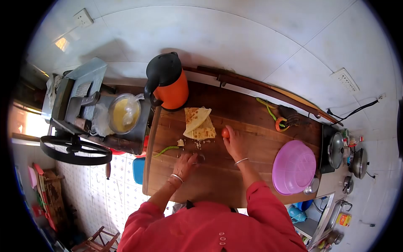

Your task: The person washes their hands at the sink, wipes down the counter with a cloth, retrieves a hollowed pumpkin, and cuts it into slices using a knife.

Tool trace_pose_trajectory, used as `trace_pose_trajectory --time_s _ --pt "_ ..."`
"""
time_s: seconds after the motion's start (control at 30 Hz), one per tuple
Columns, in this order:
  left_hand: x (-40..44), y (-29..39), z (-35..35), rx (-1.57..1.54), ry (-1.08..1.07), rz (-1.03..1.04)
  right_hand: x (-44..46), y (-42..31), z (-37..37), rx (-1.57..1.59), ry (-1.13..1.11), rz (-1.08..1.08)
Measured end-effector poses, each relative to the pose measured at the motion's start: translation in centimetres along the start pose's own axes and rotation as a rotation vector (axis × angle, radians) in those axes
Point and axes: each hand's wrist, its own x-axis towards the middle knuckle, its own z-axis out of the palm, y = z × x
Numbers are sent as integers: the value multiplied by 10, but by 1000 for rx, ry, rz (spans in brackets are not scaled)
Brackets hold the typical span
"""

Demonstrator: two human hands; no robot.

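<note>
My right hand (236, 145) is closed on a small red tomato (226, 132) above the wooden board. My left hand (184, 166) rests low over the board with its fingers bent together, beside a small dark, roundish, glassy-looking thing (201, 158) that I cannot make out. Folded flatbread (199, 123) with browned patches lies between and beyond my hands. Pale crumbs (198, 144) are scattered just in front of it. A long green chili pepper (166, 150) lies to the left, near a small pale chunk (181, 143).
An orange and black thermos jug (171, 84) stands at the back left. Beyond the left edge sits a bowl (124, 113) of yellowish food. A pink plastic basket (294, 167) lies at right, and more peppers (280, 123) are at the back right.
</note>
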Motion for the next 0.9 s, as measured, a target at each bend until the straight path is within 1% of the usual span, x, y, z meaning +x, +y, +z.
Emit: trace_pose_trajectory --time_s 0.03,0.07,0.1,0.13,0.2,0.33,0.4,0.43,0.47,0.5,0.53,0.57,0.6,0.63,0.67,0.7,0.73,0.8,0.83,0.87,0.9 --pt "-2 2 -3 -3 -5 2 10 2 3 -43 50 -53" --pt "-5 3 -4 39 -16 51 20 7 10 -44 48 -47" --pt "-5 2 -3 81 -28 100 31 9 15 41 60 -43" --pt "-3 0 -1 79 -35 100 41 11 21 126 72 -39" --pt "1 -6 7 51 41 67 59 10 20 98 64 -34" --pt "35 -16 13 65 99 58 84 -7 11 42 16 0" --pt "50 -15 13 61 117 -14 90 -14 6 29 -11 19" --pt "53 -14 12 60 118 -13 91 -14 4 17 -38 37" --pt "55 -14 11 19 185 13 92 -10 5 16 -37 37" --pt "56 -12 9 -21 251 38 93 -6 8 38 -5 29" --pt "54 -10 9 -19 251 39 94 -3 10 63 28 21" --pt "50 -7 8 -95 269 -85 96 1 14 68 31 20" --pt "48 -3 6 -170 283 -209 99 5 15 174 27 82" --pt "52 6 -4 -163 277 -204 102 9 18 279 24 148" --pt "56 16 -13 -83 345 -193 106 11 24 286 28 156" --pt "63 23 -19 -6 412 -179 112 11 30 326 78 114" --pt "71 21 -18 -6 403 -167 115 9 34 362 131 73" --pt "91 17 -10 88 252 -56 117 -3 40 361 109 74" --pt "96 11 -1 71 237 -25 116 -9 37 364 122 46" --pt "99 2 9 127 251 2 112 -9 39 454 141 31" --pt "103 -4 16 180 265 33 104 -8 39 448 264 -50"
